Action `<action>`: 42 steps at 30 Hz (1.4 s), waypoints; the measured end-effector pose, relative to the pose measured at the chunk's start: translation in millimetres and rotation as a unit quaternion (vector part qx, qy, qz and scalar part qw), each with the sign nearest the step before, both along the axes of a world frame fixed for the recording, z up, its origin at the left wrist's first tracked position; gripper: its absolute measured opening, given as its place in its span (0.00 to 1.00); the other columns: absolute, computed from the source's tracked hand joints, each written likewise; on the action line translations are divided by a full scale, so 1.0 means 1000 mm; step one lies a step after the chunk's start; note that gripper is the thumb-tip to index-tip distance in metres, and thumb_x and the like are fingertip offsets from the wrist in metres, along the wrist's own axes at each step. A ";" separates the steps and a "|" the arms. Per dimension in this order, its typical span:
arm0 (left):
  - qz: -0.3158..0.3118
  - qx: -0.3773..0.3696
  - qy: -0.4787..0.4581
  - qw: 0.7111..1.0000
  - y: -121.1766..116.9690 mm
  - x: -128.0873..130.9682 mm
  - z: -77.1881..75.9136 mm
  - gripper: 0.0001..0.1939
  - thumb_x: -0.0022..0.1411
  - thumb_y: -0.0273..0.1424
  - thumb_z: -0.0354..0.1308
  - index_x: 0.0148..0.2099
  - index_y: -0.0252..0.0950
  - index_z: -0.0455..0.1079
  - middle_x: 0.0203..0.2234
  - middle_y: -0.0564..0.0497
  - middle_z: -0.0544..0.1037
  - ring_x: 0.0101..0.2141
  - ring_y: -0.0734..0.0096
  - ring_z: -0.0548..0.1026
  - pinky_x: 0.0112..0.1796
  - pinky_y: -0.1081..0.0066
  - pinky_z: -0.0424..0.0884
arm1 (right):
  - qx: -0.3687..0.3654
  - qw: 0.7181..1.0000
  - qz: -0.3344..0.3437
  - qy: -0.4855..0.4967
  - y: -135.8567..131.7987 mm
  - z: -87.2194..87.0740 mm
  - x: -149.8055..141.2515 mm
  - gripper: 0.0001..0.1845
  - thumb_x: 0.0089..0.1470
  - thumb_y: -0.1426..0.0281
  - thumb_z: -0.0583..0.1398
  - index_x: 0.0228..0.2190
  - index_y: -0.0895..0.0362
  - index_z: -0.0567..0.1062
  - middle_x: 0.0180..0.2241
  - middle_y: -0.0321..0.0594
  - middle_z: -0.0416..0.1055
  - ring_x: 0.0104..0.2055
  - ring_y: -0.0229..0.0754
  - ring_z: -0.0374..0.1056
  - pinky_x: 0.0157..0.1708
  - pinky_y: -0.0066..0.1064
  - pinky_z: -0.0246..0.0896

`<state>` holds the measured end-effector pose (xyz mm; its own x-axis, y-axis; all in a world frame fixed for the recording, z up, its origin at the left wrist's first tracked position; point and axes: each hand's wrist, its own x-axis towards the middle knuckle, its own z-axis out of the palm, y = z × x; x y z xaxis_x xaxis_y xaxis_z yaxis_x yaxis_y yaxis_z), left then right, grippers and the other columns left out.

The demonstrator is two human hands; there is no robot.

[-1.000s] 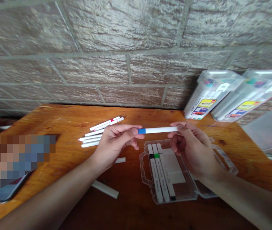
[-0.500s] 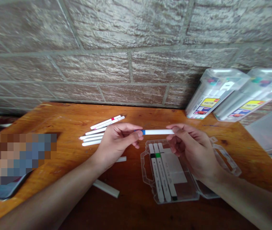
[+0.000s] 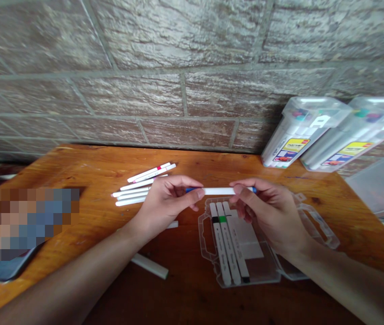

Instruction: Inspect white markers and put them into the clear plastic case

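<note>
A white marker (image 3: 217,191) with blue at both ends is held level above the table. My left hand (image 3: 168,198) pinches its left end between thumb and fingers. The right end is gripped by my right hand (image 3: 273,207), whose thumb lies along the barrel. Below the right hand lies an open clear plastic case (image 3: 266,271), with three white markers (image 3: 227,253) side by side in its left half and a white paper (image 3: 251,241) beside them. Several loose white markers (image 3: 132,197) rest on the table left of my left hand, partly hidden by it.
Two clear boxes of markers (image 3: 289,140) stand against the brick wall (image 3: 144,99) at the back right. Another marker (image 3: 151,266) lies on the wooden table (image 3: 86,171) under my left forearm. A blurred-out device (image 3: 12,271) lies at the left edge.
The marker has turned or shifted slightly in my fingers, and its blue right end now shows past my right thumb. My left fingers sit farther in along the marker.
</note>
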<state>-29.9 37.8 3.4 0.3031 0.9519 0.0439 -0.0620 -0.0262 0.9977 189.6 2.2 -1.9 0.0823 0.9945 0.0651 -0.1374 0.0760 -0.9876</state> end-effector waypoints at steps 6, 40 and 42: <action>-0.018 0.028 0.046 0.998 -0.004 0.001 0.003 0.08 0.58 0.32 0.75 0.38 0.33 0.84 0.26 0.50 0.84 0.23 0.74 0.78 0.27 0.76 0.74 | 0.063 0.986 0.002 -0.154 -0.002 -0.001 0.001 0.06 0.50 0.65 0.75 0.32 0.51 0.88 0.27 0.38 0.84 0.24 0.40 0.75 0.23 0.29 0.70; -0.099 0.106 0.059 0.988 -0.019 0.005 -0.002 0.07 0.70 0.29 0.64 0.44 0.31 0.82 0.32 0.48 0.85 0.29 0.76 0.80 0.32 0.80 0.77 | 0.120 0.956 0.095 -0.251 -0.009 0.004 -0.001 0.05 0.61 0.64 0.70 0.33 0.50 0.87 0.31 0.35 0.86 0.29 0.41 0.80 0.30 0.29 0.73; -0.088 0.102 0.057 0.989 -0.018 0.006 -0.003 0.06 0.69 0.28 0.65 0.44 0.32 0.82 0.32 0.48 0.85 0.30 0.76 0.80 0.33 0.80 0.77 | 0.119 0.958 0.088 -0.247 -0.009 0.003 -0.001 0.04 0.60 0.65 0.70 0.34 0.49 0.87 0.32 0.35 0.86 0.30 0.42 0.81 0.31 0.29 0.74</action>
